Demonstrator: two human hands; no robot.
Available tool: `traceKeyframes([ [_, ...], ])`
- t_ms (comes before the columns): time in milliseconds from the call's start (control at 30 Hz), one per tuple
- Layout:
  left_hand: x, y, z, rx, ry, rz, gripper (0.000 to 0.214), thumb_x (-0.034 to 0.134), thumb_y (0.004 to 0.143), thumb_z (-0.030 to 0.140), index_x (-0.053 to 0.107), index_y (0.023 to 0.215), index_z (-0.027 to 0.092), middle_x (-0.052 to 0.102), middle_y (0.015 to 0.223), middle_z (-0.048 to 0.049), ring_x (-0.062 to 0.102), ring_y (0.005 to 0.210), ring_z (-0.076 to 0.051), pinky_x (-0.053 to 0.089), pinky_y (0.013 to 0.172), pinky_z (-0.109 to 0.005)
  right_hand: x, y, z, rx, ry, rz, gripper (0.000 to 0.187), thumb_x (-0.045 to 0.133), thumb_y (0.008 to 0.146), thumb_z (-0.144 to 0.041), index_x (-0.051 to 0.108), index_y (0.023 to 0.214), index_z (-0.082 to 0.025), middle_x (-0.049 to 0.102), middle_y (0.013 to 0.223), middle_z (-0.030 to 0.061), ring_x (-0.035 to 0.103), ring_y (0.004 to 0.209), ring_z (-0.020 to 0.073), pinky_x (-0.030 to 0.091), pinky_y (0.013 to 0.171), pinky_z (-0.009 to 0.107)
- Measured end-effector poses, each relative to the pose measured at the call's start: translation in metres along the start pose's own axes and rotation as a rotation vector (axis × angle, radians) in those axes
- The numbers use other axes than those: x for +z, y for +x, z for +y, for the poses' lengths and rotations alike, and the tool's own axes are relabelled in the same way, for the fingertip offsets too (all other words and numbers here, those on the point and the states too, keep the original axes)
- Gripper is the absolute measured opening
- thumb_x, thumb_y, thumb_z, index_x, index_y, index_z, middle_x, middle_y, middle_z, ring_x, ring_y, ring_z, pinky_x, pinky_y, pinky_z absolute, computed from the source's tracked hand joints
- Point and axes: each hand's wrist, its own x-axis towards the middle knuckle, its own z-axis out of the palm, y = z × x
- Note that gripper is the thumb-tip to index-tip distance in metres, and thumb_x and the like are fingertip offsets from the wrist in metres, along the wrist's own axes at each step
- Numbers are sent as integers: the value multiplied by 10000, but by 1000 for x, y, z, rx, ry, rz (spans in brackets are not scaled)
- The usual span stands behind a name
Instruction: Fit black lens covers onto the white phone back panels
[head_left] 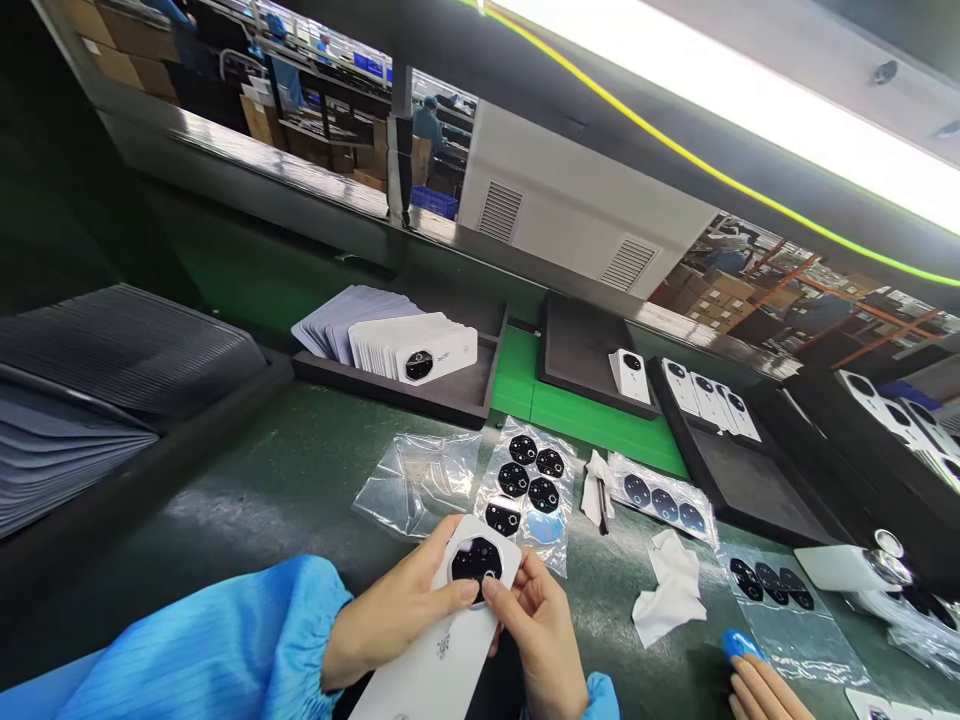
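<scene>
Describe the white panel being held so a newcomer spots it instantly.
Find the dark green table, then the clear plastic sheet of black discs. Nearer the camera, a blue-cuffed left hand and right hand hold a flat white panel. Unlike the white panels in black trays, it is held, thumbs touching its round black plate.

Blown-out long white light strip (720, 85) overhead, right. Glare patches on dark green worktop (225, 510), left; small white highlight on black round camera plate (475, 564). Far left dark. Far side soft, edges stretched.
</scene>
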Motion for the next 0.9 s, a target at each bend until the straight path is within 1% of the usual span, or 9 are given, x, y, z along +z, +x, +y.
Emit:
traceKeyframes([
  [133,2,-3,5,25,37,-48,473,617,793,482,471,1165,228,634,967,-20,592,840,-195,461,714,-280,-1,0,3,-24,-61,92,494,739,637,-607,551,736,-161,488,551,-71,383,384,33,301,355,174],
  [267,3,0,11,55,-14,-2,399,600,800,541,546,1006,204,622,911,-13,576,900,-214,445,774,-298,-1,-1,2,-15,-66,177,565,703,600,-695,485,665,-179,389,494,-101,302,382,22,239,361,171],
  [333,4,2,14,50,-50,32,403,637,758,561,551,877,186,603,824,0,560,834,-195,438,742,-291,1,-2,1,-16,-72,180,575,693,593,-712,469,650,-186,368,494,-102,285,393,26,230,369,176],
  [433,5,4,18,9,-65,97,414,699,688,541,486,702,186,517,684,41,480,686,-140,398,637,-256,3,-2,2,-26,-99,160,568,698,590,-705,443,615,-198,350,502,-97,268,414,39,228,383,190],
  [567,8,3,20,-55,-91,121,442,746,611,487,411,641,199,413,620,77,396,617,-107,333,582,-229,3,3,13,-103,-115,174,572,699,598,-682,377,551,-211,321,503,-87,237,472,57,233,430,203],
  [667,9,5,14,-92,-95,135,496,746,574,501,344,611,214,338,575,95,323,565,-93,272,530,-223,5,5,15,-136,-152,201,601,665,600,-711,326,513,-222,270,486,-91,215,478,65,228,435,214],
  [733,9,8,8,-44,-58,173,497,706,602,536,325,606,217,310,571,97,298,558,-94,253,521,-225,8,4,13,-147,-193,223,606,646,614,-721,318,509,-223,257,503,-89,210,491,70,230,438,216],
  [800,8,10,4,52,23,210,430,638,678,542,366,631,212,339,594,89,332,581,-104,276,539,-228,12,2,11,-163,-227,255,606,606,634,-747,322,513,-226,254,500,-90,205,478,69,218,424,218],
  [900,6,12,2,133,187,201,315,647,696,430,427,699,204,421,619,81,392,621,-119,313,575,-234,18,-4,11,-202,-284,328,579,511,717,-754,371,533,-223,251,454,-98,201,415,66,190,397,229],
])
